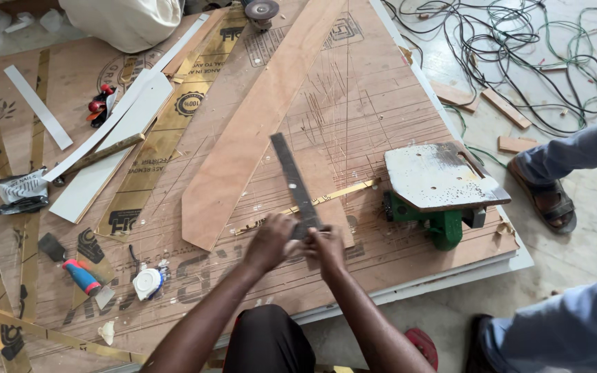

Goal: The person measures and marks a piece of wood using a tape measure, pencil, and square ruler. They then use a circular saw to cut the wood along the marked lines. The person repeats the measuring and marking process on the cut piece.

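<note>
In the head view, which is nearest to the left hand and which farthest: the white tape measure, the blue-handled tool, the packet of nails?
From the left hand:
1. White tape measure, lower left of it, nearest.
2. Blue-handled tool, further left.
3. Packet of nails, at the board's far left, farthest.

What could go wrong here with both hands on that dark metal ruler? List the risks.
Both the left hand and the right hand grip only the near end of the long dark metal ruler, so its far end could swing off line. The green saw lying upside down sits close to the right hand; a slip could hit it. The tangled cables on the floor could trip someone.
</note>
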